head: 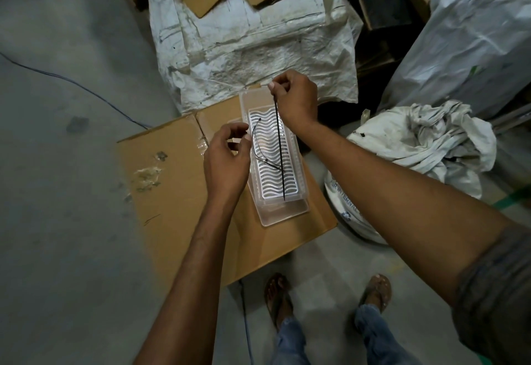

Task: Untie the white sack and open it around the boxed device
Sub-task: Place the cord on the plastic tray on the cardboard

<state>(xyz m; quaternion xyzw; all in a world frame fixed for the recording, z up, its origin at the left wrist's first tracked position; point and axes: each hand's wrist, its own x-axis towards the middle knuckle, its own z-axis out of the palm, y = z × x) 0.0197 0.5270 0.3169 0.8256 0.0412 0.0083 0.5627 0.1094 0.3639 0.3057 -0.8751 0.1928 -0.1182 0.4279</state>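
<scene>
R hand (pixel 293 100) pinches black tie strip (pixel 279 146), hanging over clear tray (pixel 284 215) on carton (pixel 172 192) | L hand (pixel 227 160) pinches thin cord (pixel 252 146), hands apart | white sack (pixel 416 146) on floor at right, untouched, mouth bunched | risk: strip snags tray, drags it off carton.

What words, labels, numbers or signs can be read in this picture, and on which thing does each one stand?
"R INTERNA": dark print on the side of the rag sack, at right; the line is cut off at both ends.
Small printed mark below it: too blurred to read.
Box, tray, tie and wrapped sack: no text that I can see.
</scene>
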